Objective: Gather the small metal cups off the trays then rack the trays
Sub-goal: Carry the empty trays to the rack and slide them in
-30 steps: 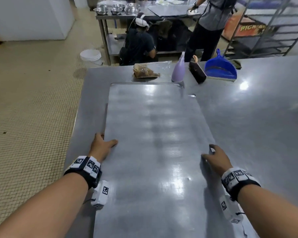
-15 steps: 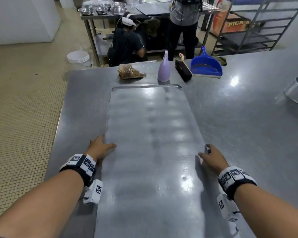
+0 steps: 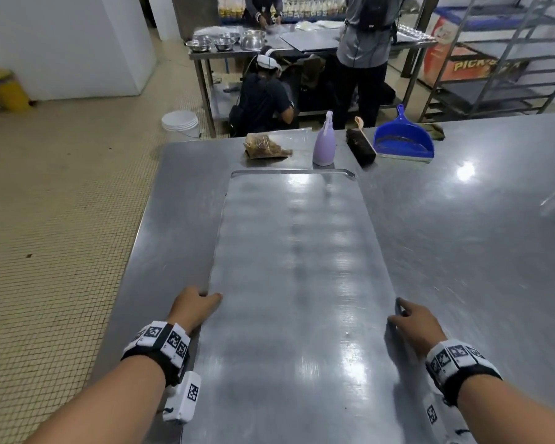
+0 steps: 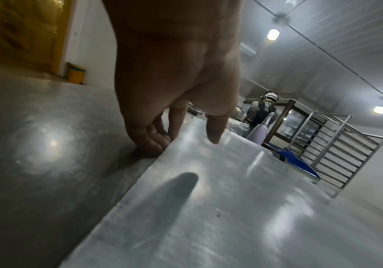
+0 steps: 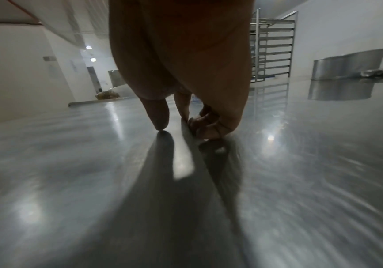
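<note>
A long flat metal tray (image 3: 295, 267) lies lengthwise on the steel table (image 3: 462, 251), with nothing on it. My left hand (image 3: 205, 299) grips its left edge. In the left wrist view the thumb (image 4: 214, 134) lies on top of the tray (image 4: 208, 199) and the fingers (image 4: 153, 141) curl under the rim. My right hand (image 3: 401, 310) holds the right edge, thumb (image 5: 159, 117) on top and fingers (image 5: 206, 127) curled at the rim. Small metal cups (image 5: 378, 72) sit far right beside a large metal tub (image 5: 346, 65). A tray rack (image 3: 507, 59) stands at the back right.
Past the tray's far end are a bagged item (image 3: 265, 147), a lilac spray bottle (image 3: 324, 145), a brush (image 3: 361, 144) and a blue dustpan (image 3: 404, 139). Beyond the table one person (image 3: 263, 97) crouches and another (image 3: 366, 52) stands at a second steel table. Tiled floor lies to the left.
Both hands keep their hold on the tray's long edges. The head view has lifted, showing more of the room behind the table.
</note>
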